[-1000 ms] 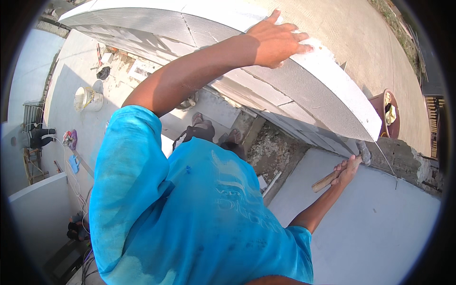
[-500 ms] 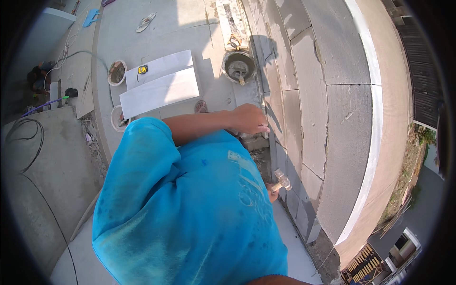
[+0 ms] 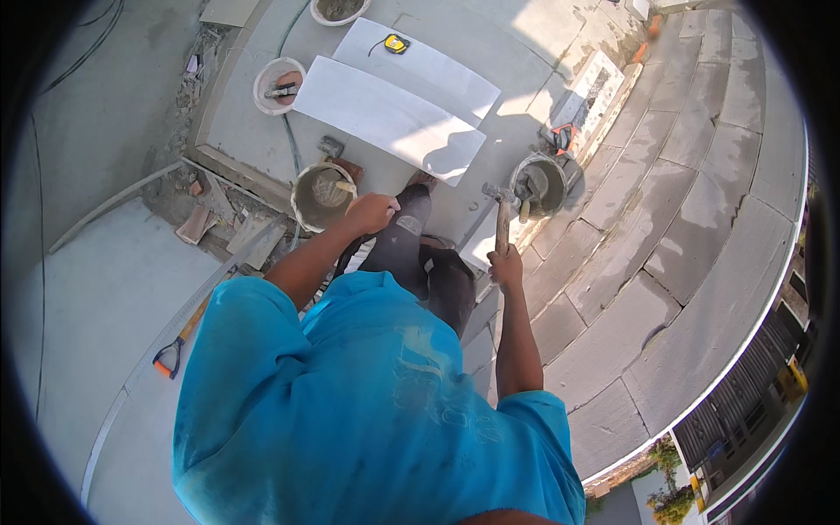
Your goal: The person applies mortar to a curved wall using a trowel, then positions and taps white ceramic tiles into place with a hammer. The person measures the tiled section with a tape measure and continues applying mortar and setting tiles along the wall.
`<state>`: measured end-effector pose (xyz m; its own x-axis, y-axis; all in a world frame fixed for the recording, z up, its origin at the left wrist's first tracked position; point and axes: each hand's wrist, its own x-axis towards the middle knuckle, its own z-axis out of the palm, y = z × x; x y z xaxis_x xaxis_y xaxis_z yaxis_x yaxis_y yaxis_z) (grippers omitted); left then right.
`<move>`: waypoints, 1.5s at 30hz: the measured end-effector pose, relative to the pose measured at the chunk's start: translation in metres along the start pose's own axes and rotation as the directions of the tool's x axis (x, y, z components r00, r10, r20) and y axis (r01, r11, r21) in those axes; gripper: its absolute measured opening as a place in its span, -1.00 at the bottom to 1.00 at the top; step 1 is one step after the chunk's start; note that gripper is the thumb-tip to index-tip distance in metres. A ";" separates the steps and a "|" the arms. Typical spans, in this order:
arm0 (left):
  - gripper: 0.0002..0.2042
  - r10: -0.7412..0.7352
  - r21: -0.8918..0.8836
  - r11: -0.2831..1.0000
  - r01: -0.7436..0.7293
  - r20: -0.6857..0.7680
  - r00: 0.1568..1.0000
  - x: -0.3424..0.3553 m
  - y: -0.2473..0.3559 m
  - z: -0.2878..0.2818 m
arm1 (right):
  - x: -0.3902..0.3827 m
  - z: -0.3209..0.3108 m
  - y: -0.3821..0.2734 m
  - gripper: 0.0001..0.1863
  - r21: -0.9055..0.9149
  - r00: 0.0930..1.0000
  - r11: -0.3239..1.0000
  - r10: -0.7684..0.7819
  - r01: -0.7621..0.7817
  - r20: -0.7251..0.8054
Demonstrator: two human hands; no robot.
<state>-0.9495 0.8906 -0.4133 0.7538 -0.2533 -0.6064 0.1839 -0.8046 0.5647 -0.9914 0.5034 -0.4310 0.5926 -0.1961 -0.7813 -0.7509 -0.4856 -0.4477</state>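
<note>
My right hand (image 3: 505,265) is closed around the wooden handle of a hammer (image 3: 502,226), its metal head pointing away from me, close to a dark bucket (image 3: 551,166). That bucket holds grey mortar and a tool with a light handle. My left hand (image 3: 372,213) is closed in front of my legs; whether anything small is in its fingers I cannot make out. Just left of it stands a bucket (image 3: 300,199) with grey mortar and a light-handled tool in it. A block-headed mallet (image 3: 331,146) lies beyond that bucket's rim.
A wall of grey blocks (image 3: 630,219) curves along my right. Ahead lie two white boards (image 3: 385,109) with a yellow tape measure (image 3: 397,44). A pale basin (image 3: 261,87) holds tools. Rubble (image 3: 197,226) and a long-handled tool (image 3: 188,324) lie at left.
The view has swung toward the floor on the left. My right hand has brought the hammer forward from low beside the wall. My left hand has moved left, away from the wall.
</note>
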 end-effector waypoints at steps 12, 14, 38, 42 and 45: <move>-0.74 -0.740 -0.446 0.622 0.643 -0.066 0.670 -0.123 -0.076 0.150 | 0.286 0.116 -0.321 -0.67 -0.674 0.953 0.676 -0.169 0.298 0.252; -0.73 -0.778 -0.502 0.565 0.654 -0.060 0.626 -0.127 -0.074 0.167 | 0.333 0.137 -0.342 -0.66 -0.683 0.943 0.658 -0.147 0.318 0.297; -0.51 -0.353 -0.267 0.933 0.240 -0.568 0.743 0.114 -0.046 0.000 | 0.181 0.054 0.022 -0.73 -0.372 0.995 0.925 0.054 -0.084 -0.089; -0.53 0.147 0.230 0.973 0.014 -0.665 0.733 0.263 -0.098 -0.078 | 0.112 0.075 0.046 -0.69 -0.311 0.979 0.929 0.201 -0.201 -0.032; -0.33 0.287 0.458 0.889 -0.024 -0.514 0.808 0.376 -0.110 -0.134 | 0.078 0.121 0.100 -0.54 -0.220 0.913 0.891 0.409 -0.398 0.002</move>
<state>-0.6016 0.9558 -0.6286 0.9864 -0.1592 -0.0400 -0.1436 -0.9548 0.2602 -1.0558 0.5425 -0.5895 0.2334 -0.3754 -0.8970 -0.8407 -0.5415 0.0079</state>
